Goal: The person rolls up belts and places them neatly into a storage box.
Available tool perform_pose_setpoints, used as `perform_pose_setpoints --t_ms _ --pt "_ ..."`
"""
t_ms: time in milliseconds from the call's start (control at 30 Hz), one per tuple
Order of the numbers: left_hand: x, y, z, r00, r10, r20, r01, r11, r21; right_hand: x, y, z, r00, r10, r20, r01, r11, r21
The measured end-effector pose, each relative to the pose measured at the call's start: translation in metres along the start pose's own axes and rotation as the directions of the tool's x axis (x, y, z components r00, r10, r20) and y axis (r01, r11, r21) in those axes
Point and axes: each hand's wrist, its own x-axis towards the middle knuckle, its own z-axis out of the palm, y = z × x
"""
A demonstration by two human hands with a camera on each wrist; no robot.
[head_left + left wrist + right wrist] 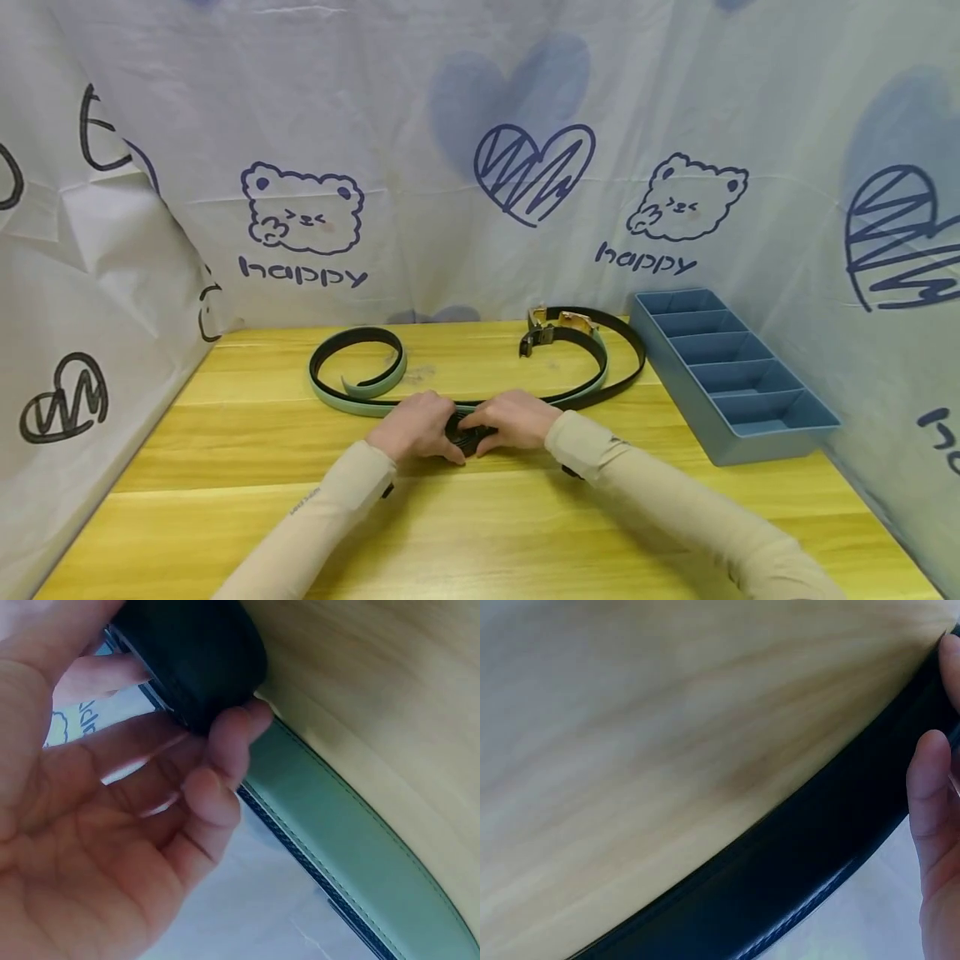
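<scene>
A black belt (632, 367) runs from a gold buckle at the back right to a small tight coil (199, 660) between my hands. My left hand (420, 427) grips the coil's left side, thumb in front and fingers curled round it. On the coil's right side, my right hand (517, 421) holds it with thumb and fingers. In the right wrist view, the black strap (817, 817) stands on edge and curves up to that hand's fingertips. Just behind both hands lies a pale green belt (352, 406) with a black inner face, its left end loosely curled.
Gold-toned buckles (576, 321) sit together at the back right. A grey-blue box (686, 392) with several compartments stands at the right of the wooden table (480, 533). White cloth (420, 167) with printed drawings hangs behind and at both sides.
</scene>
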Motion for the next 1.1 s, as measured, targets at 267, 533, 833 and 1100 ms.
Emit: perform_pose_setpoints --t_ms 267,533,833,1100 --pt "0.002 -0.0001 0.0003 0.998 0.038 0.053 -0.039 0.999 0.016 -0.0003 -0.0016 0.0011 1.0 -0.004 -0.004 0.004 1.0 -0.017" --pt "0.004 0.0016 0.0078 0.999 -0.028 -0.019 0.029 0.998 0.051 -0.0006 -0.0028 0.0044 0.999 -0.031 -0.044 0.03 0.999 -0.039" --pt "0.0074 -0.0069 0.0021 0.999 -0.013 0.044 0.014 1.0 -0.009 -0.0027 0.0049 -0.0031 0.999 0.032 0.031 -0.031 0.999 -0.014" --pt "0.0052 -0.0045 0.0015 0.999 0.017 0.048 -0.017 1.0 -0.01 -0.0001 0.002 0.0017 1.0 0.014 0.002 -0.014 0.999 -0.041"
